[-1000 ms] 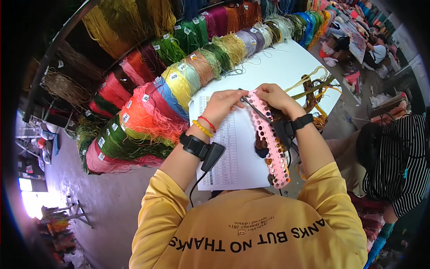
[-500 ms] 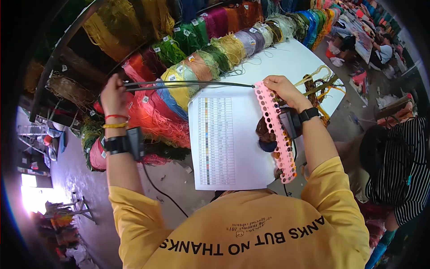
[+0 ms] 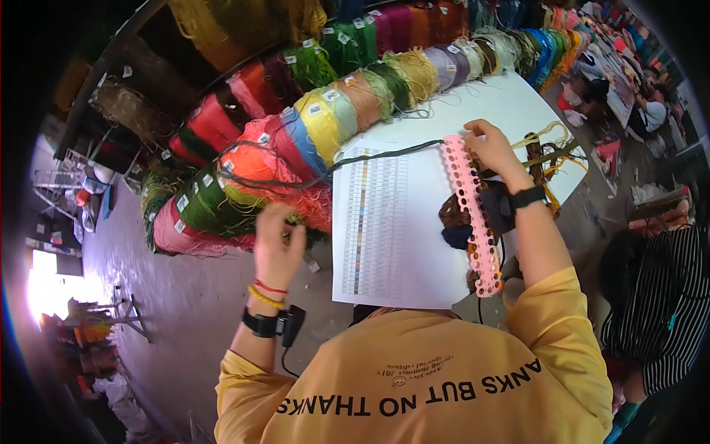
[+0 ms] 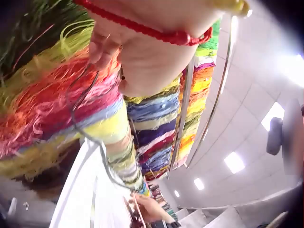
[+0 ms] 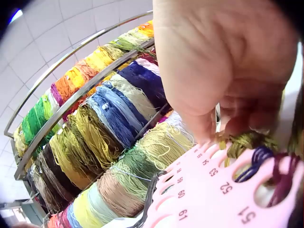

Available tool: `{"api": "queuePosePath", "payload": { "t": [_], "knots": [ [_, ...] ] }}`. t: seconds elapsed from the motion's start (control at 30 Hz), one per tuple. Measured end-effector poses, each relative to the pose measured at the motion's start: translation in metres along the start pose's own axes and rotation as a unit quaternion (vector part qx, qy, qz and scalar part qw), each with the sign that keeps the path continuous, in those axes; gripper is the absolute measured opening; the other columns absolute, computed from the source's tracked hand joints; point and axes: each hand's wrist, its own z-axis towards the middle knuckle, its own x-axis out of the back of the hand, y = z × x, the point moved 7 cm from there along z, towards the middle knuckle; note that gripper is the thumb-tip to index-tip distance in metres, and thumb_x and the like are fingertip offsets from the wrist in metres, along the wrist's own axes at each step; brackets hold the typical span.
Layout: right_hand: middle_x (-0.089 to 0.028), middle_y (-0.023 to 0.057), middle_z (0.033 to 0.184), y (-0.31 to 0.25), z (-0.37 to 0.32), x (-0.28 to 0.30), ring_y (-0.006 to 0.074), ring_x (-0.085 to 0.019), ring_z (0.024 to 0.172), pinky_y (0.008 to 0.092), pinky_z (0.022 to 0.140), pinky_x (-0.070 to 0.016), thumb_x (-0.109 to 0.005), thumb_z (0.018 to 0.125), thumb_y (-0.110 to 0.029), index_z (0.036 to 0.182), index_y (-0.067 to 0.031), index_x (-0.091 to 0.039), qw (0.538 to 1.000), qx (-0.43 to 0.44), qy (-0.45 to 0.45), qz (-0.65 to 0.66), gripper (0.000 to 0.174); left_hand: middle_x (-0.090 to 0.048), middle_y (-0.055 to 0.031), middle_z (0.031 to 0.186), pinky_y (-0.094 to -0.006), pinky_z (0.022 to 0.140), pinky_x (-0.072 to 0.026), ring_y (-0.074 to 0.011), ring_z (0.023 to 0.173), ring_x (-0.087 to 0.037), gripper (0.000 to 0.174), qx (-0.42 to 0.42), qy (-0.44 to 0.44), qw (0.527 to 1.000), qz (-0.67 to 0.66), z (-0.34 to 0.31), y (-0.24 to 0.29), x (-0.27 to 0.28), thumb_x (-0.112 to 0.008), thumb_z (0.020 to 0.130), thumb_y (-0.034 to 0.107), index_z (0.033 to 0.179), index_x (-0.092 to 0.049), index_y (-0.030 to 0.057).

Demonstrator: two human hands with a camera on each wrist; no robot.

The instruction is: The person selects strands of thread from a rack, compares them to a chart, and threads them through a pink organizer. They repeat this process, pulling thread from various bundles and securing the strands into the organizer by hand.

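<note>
We see a person in a yellow top at a white table (image 3: 495, 92). The right hand (image 3: 492, 148) pinches the top end of a pink card (image 3: 473, 222) with numbered holes. The card runs from the table's middle toward its near edge, beside a printed chart (image 3: 392, 237). A dark thread (image 3: 384, 153) leads from the card's top across the chart to the left hand (image 3: 277, 240). That hand pinches the loose end beyond the table's left edge, in front of hanging skeins (image 3: 296, 140). We judge the thread light, limp and thin, apt to slip or snag on the skeins, so best held between fingertips near its end. The card looks stiff, flat and light, best gripped by its edge.
</note>
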Motion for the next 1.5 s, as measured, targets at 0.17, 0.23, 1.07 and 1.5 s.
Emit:
{"api": "queuePosePath", "payload": {
  "t": [0.17,0.23,1.07,1.5],
  "knots": [
    [-0.054,0.0190,0.101,-0.074,-0.078,0.005,0.0365,-0.059,0.087,0.0446,0.073,-0.0473,-0.064,0.072,-0.041,0.108,-0.0059,-0.049,0.931,0.049,-0.054,-0.357,0.052,-0.052,-0.0107,0.107,-0.0232,0.056,-0.0451,-0.0128,0.063,-0.053,0.039,0.138,-0.089,0.972,-0.166,-0.036,-0.018,-0.060,-0.063,0.077,0.008,0.114,-0.052,0.0049],
    [-0.054,0.0185,0.101,-0.075,-0.105,-0.004,0.0377,-0.059,0.088,0.0454,0.074,-0.0485,-0.066,0.069,-0.043,0.109,-0.0060,-0.047,0.902,0.018,-0.082,-0.423,0.058,-0.054,-0.0109,0.099,-0.0257,0.056,-0.0449,-0.0145,0.061,-0.053,0.036,0.133,-0.095,0.974,-0.156,-0.040,-0.011,-0.065,-0.063,0.078,0.010,0.112,-0.053,0.0060],
    [-0.051,0.0134,0.107,-0.062,-0.095,-0.063,0.0332,-0.050,0.099,0.0490,0.079,-0.0428,-0.063,0.073,-0.036,0.104,-0.0075,-0.052,0.899,0.111,0.054,-0.421,0.043,-0.053,-0.0165,0.116,-0.0377,0.090,-0.0407,-0.0315,0.104,-0.050,0.040,-0.125,-0.073,0.978,0.149,0.055,-0.001,-0.067,-0.060,0.078,0.021,0.113,-0.054,0.0044],
    [-0.047,0.0167,0.122,-0.057,-0.110,-0.044,0.0373,-0.043,0.113,0.0502,0.092,-0.0366,-0.064,0.072,-0.034,0.118,-0.0101,-0.052,0.945,0.090,0.025,-0.313,0.053,-0.062,-0.0195,0.102,-0.0405,0.083,-0.0456,-0.0352,0.095,-0.059,0.040,0.153,-0.082,0.984,-0.027,0.072,-0.053,-0.093,-0.056,0.081,0.030,0.114,-0.054,0.0065]
  ]
}}
